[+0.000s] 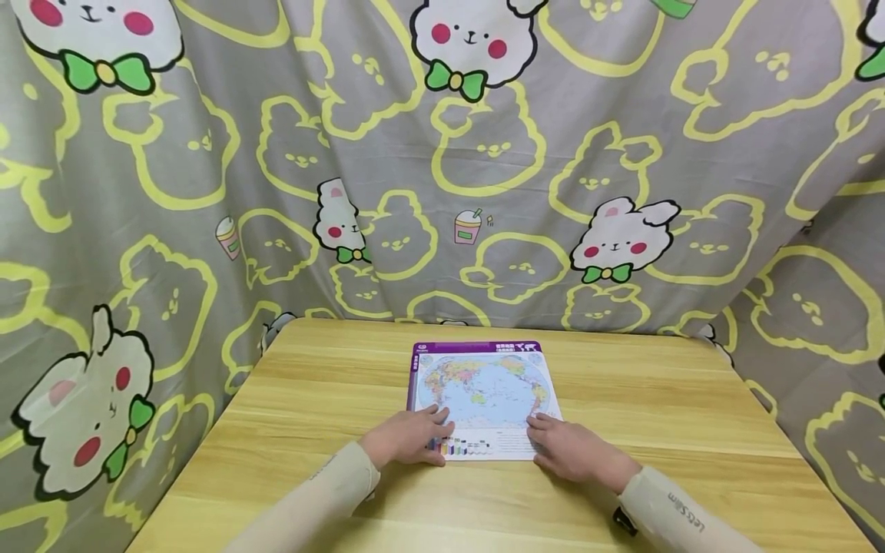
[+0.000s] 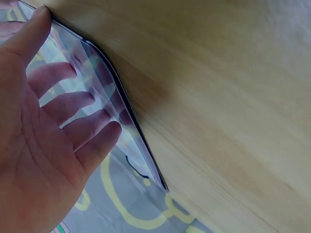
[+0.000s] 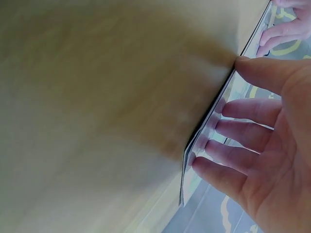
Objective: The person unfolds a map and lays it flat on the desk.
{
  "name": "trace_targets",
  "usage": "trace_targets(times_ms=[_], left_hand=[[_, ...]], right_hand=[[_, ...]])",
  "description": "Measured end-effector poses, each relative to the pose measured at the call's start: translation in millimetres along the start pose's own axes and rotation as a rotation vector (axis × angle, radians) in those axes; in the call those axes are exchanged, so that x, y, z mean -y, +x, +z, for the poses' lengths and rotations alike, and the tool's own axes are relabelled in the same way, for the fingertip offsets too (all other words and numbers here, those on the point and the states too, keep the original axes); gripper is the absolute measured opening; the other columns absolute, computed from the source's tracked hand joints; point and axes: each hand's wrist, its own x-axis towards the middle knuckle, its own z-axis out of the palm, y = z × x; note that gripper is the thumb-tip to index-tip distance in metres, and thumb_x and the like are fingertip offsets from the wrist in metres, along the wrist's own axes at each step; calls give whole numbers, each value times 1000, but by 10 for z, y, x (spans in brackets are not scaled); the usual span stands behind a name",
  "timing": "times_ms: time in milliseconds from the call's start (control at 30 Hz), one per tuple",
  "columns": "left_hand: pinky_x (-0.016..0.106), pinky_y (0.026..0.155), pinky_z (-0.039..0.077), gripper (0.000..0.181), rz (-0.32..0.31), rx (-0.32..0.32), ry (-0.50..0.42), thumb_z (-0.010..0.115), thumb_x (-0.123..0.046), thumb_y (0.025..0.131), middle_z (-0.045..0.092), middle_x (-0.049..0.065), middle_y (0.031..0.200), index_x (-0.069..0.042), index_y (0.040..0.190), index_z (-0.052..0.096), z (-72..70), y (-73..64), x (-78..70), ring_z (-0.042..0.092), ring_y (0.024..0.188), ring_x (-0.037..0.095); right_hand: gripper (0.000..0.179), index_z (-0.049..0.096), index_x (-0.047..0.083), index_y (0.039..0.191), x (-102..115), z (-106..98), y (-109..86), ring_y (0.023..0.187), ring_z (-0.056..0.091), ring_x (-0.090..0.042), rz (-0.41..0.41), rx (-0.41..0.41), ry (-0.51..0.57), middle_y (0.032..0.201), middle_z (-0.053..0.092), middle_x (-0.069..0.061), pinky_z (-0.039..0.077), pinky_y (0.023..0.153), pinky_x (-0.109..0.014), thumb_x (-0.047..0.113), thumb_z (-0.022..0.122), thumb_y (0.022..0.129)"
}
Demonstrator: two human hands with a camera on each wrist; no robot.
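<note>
A thin, glossy world map (image 1: pixel 487 395) with a purple top border lies flat on the wooden table, its coloured legend along the bottom. My left hand (image 1: pixel 412 436) rests on its lower left side, fingers spread over the surface and thumb near the bottom edge. On the lower right side my right hand (image 1: pixel 577 449) touches it with its fingertips. In the left wrist view the thumb meets the map's (image 2: pixel 141 158) edge while the relaxed fingers (image 2: pixel 68 109) lie over its face. The right wrist view shows the right thumb (image 3: pixel 257 70) at the edge, with the fingers touching the top.
The light wooden table (image 1: pixel 311 384) extends around the map on all sides. Behind it and at both sides hangs a grey curtain (image 1: pixel 401 153) with yellow outlines and white cartoon animals. A small black object (image 1: pixel 624 522) shows by the right sleeve (image 1: pixel 681 511).
</note>
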Motion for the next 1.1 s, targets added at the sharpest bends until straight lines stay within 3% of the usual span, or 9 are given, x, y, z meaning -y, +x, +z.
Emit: trace_targets(times_ms=[1100], left_hand=[[37, 100, 42, 69, 53, -4, 77, 50, -62, 86, 34, 8, 149, -23, 143, 43, 64, 23, -115, 32, 136, 28]], right_hand=[[44, 60, -4, 120, -162, -31, 75, 123, 47, -40, 59, 10, 87, 133, 51, -23, 40, 99, -51, 25, 67, 87]])
